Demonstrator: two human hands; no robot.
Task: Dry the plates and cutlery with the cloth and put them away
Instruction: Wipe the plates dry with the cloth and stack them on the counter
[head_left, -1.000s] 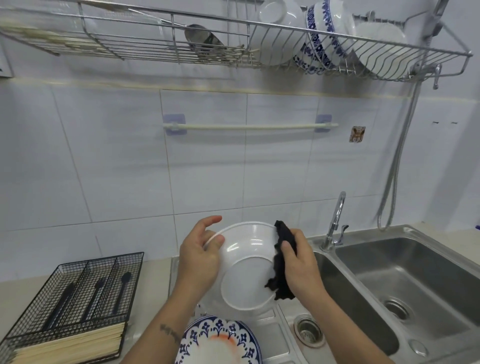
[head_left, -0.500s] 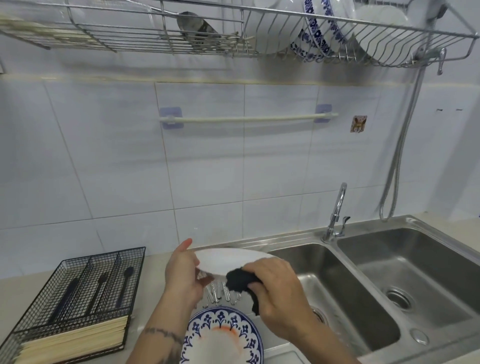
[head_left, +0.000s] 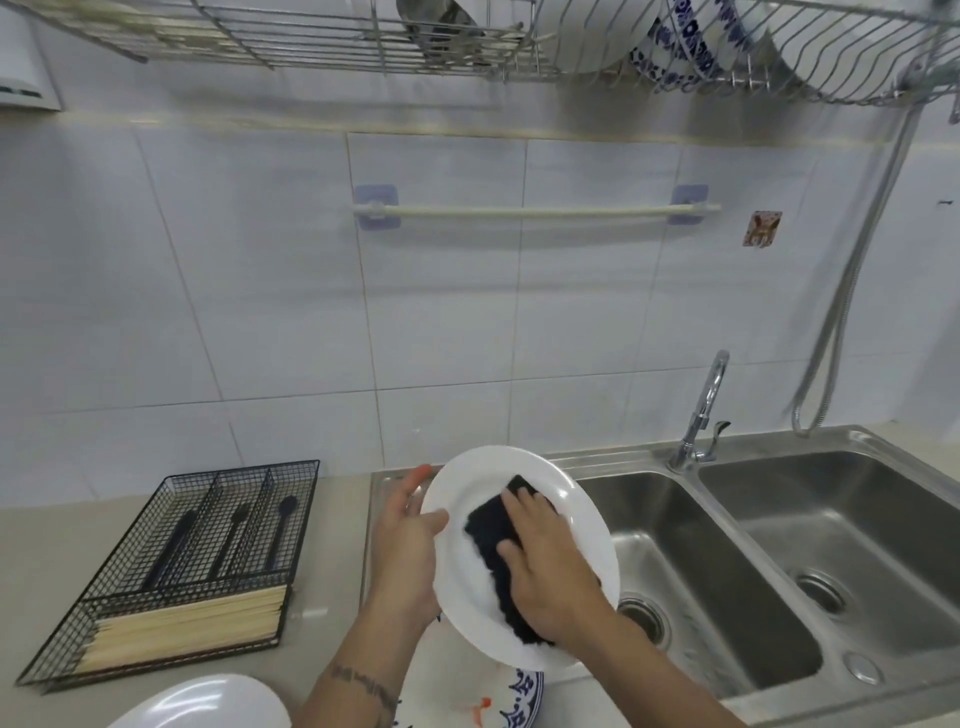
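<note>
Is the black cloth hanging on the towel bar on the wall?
No, the black cloth is pressed onto the white plate by the right hand, and the towel bar is bare.

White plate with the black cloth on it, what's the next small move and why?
Probably sweep the cloth out toward the rim: the right hand presses it flat on the middle of the plate, which the left hand holds by its edge, tilted.
</note>
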